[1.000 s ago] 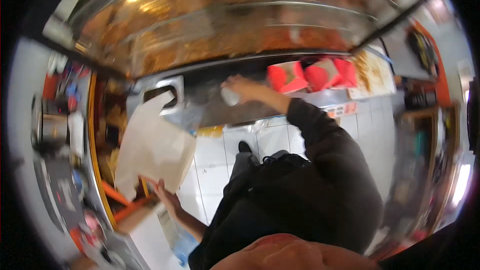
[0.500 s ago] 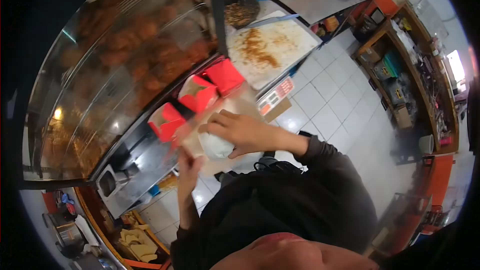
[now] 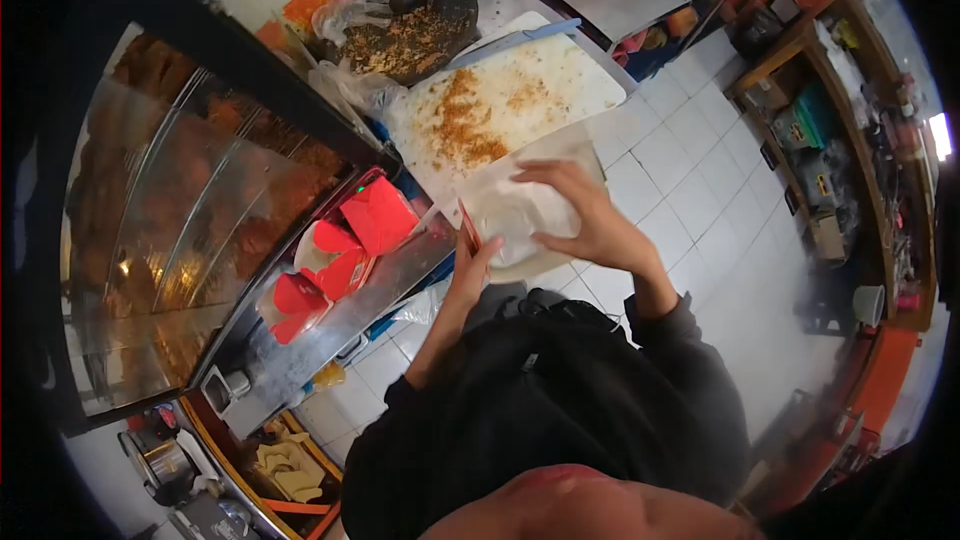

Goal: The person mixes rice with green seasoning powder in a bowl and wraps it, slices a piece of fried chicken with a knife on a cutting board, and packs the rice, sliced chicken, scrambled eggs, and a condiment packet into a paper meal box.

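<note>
A pale box with open flaps [image 3: 525, 265] is in front of my chest, with a strip of red outer side showing at its left edge. My left hand [image 3: 472, 272] is closed on that edge, its thumb over the rim. Over the box's right side, my right hand [image 3: 590, 220] is arched, with thumb and fingers apart and fingertips at the pale inner surface. A whitish, partly see-through patch [image 3: 510, 225] shows inside; I cannot tell what it is. To the left, red takeaway boxes stand on the metal counter: a closed one [image 3: 380, 215] and two open ones, including one at the front [image 3: 295, 307].
A white cutting board [image 3: 540, 80] with brown crumbs and a blue-handled knife [image 3: 515, 40] lies ahead. Beyond are a dark round board [image 3: 420, 30] with chopped bits and a clear plastic bag [image 3: 350, 15]. A glass food cabinet [image 3: 190, 230] borders the left; wooden shelves [image 3: 790, 90] stand right.
My hands and the pale box have moved right, away from the red boxes and closer to the cutting board. The right hand's fingers are spread wider. The view has shifted too.
</note>
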The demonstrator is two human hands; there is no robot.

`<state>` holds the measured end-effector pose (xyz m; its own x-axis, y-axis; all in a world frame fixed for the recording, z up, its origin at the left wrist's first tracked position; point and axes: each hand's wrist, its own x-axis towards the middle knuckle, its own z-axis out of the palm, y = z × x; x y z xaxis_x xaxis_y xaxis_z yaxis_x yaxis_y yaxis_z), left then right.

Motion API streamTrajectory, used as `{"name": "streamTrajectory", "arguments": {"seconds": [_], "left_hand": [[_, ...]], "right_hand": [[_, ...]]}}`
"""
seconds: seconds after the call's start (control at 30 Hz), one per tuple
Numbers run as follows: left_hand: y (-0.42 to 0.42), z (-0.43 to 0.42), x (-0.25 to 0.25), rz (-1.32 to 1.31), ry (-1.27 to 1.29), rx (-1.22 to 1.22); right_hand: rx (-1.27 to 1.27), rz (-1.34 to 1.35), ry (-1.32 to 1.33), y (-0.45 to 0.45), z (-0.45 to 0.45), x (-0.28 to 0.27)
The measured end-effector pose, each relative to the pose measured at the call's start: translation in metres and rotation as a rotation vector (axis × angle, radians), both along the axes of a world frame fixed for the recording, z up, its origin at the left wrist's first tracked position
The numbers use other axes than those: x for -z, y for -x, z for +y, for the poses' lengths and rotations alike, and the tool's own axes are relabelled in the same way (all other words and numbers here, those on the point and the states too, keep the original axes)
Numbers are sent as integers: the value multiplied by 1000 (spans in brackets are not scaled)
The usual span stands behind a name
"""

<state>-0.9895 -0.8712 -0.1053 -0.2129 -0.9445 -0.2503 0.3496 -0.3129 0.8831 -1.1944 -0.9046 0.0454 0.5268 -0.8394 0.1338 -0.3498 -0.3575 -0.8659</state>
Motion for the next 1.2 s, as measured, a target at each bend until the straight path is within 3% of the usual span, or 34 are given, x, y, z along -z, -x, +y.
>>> {"name": "streamTrajectory", "arguments": {"seconds": [0.07, 0.17, 0.2, 0.3, 0.33, 0.4, 0.47, 0.53, 0.6, 0.67, 0.73, 0.77, 0.8, 0.87, 0.93, 1.07, 1.1, 1.13, 1.17, 1.2], "left_hand": [[14, -34, -28, 24, 41, 56], [39, -75, -37, -24, 192, 157], [48, -85, -37, -21, 195, 163], [75, -115, -22, 91, 13, 73], [92, -129, -22, 95, 21, 65], [130, -144, -21, -64, 307, 18], [159, -171, -2, 27, 120, 27], [185, -209, 5, 73, 69, -32], [211, -260, 8, 194, -40, 7], [235, -318, 18, 357, -178, 128], [259, -366, 28, 493, -282, 284], [269, -384, 31, 527, -306, 350], [277, -397, 29, 445, -231, 330], [282, -404, 4, 108, -18, 158], [252, -378, -38, -64, 209, 170], [168, -307, -57, -339, 322, -22], [146, -285, -76, -333, 287, -172], [113, -261, -90, -599, 394, -310], [81, -237, -102, -646, 517, -536], [44, -210, -116, -883, 658, -779]], "right_hand": [[24, 259, 216, 15, -20, -10], [-49, 456, 319, 15, -47, 24], [-42, 460, 320, 23, -59, 30], [337, 311, 73, 40, -97, 46], [331, 313, 82, 44, -111, 54], [525, 113, -50, 51, -131, 70], [439, 118, -4, 72, -155, 72], [364, -55, -212, 103, -188, 56], [255, -50, -308, 140, -222, 68], [389, 200, 107, 159, -255, 82], [411, 39, -75, 200, -313, 113], [481, 96, 73, 217, -344, 134], [555, 140, 228, 231, -378, 154], [703, 495, 126, 250, -434, 189], [757, 768, -59, 263, -483, 204], [705, 935, -18, 265, -536, 205], [684, 923, -6, 256, -533, 194], [832, 756, 327, 240, -521, 179], [969, 563, 650, 217, -508, 165], [875, 246, 562, 179, -483, 150]]}}
